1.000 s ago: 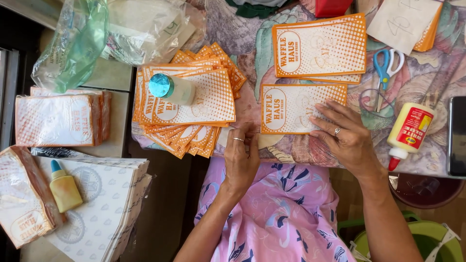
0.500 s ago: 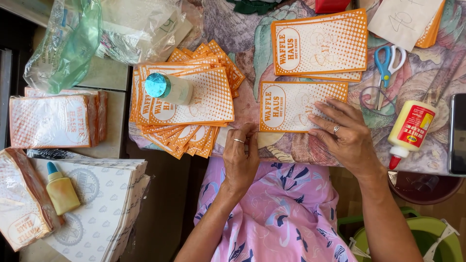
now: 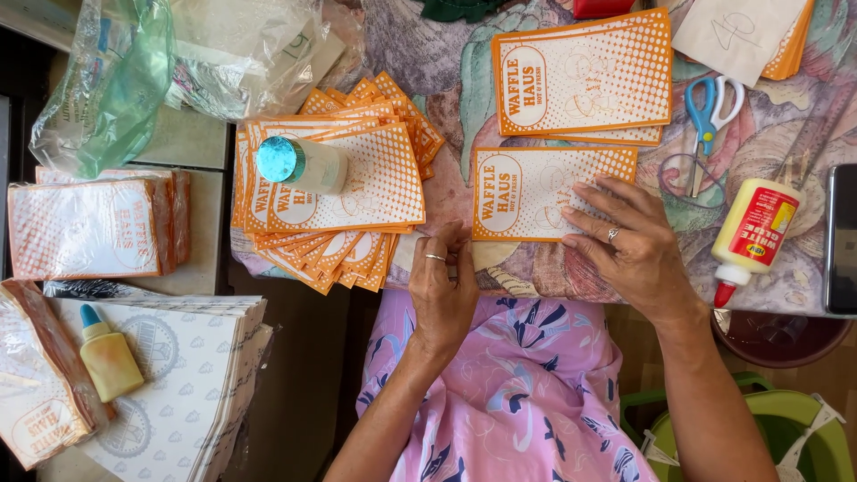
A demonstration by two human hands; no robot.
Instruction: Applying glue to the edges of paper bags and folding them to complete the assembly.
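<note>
An orange-and-white paper bag (image 3: 527, 192) lies flat on the patterned cloth (image 3: 446, 62) in front of me. My right hand (image 3: 625, 241) presses flat on its right end, fingers spread, a ring on one finger. At the bag's lower left corner sits my left hand (image 3: 444, 290), fingers curled and pinched together at the edge. Whether it grips the paper I cannot tell. A second pile of the same bags (image 3: 585, 80) lies just beyond. A fanned stack of bags (image 3: 344, 192) sits to the left, weighted by a white bottle with a teal cap (image 3: 302, 164).
Blue scissors (image 3: 710, 125) and a white glue bottle (image 3: 754, 232) lie right of the bag; a dark phone (image 3: 841, 236) is at the right edge. Left: bundled bags (image 3: 89, 228), a yellow glue bottle (image 3: 107, 355) on printed white sheets (image 3: 192, 375), clear plastic bags (image 3: 178, 62).
Both hands stay on the same bag; the right hand's fingers have shifted slightly along its right end. Nothing else has moved.
</note>
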